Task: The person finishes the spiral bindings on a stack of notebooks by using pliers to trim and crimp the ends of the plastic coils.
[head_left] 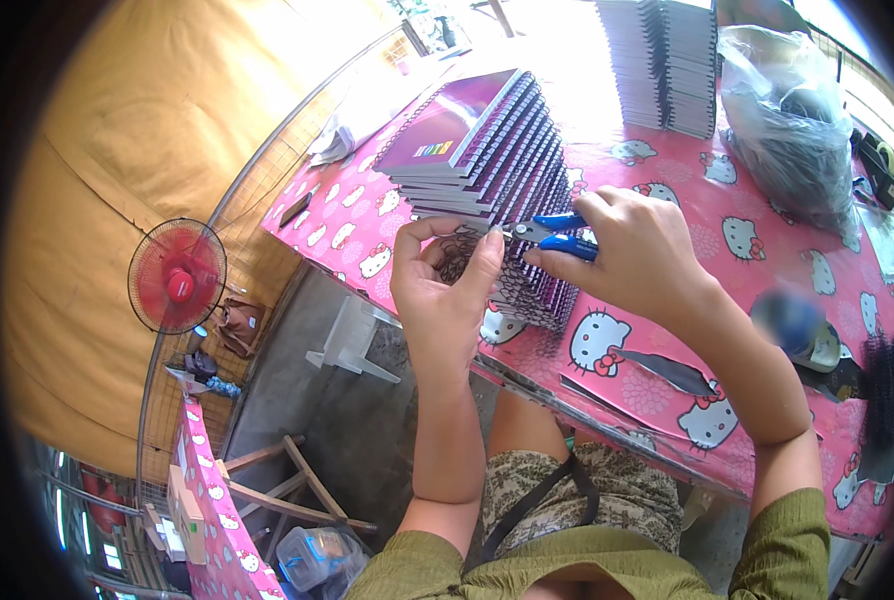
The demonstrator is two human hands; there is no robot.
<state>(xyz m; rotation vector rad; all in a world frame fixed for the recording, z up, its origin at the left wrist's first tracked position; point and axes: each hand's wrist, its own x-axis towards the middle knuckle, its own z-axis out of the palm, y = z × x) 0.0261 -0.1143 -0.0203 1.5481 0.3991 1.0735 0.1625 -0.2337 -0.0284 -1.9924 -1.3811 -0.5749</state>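
A tall stack of spiral-bound notebooks (437, 125) with purple covers stands on the table, its black coil spines facing me. My right hand (632, 240) grips a pair of blue-handled pliers (565, 246), whose jaws point left at the stack's near edge. Close to the jaw tips, my left hand (442, 275) has its thumb and fingers pinched together at the coil ends. Whatever lies between those fingers is too small to make out. Both hands cover part of the lower stack.
The table has a pink cartoon-cat cover (647, 350). Another notebook stack (667, 70) and a plastic bag of dark material (792, 125) stand at the far right. Nearer are a blurred blue-and-white container (792, 325) and black coils (882, 390). Left are a red fan (177, 280) and white stool (355, 338).
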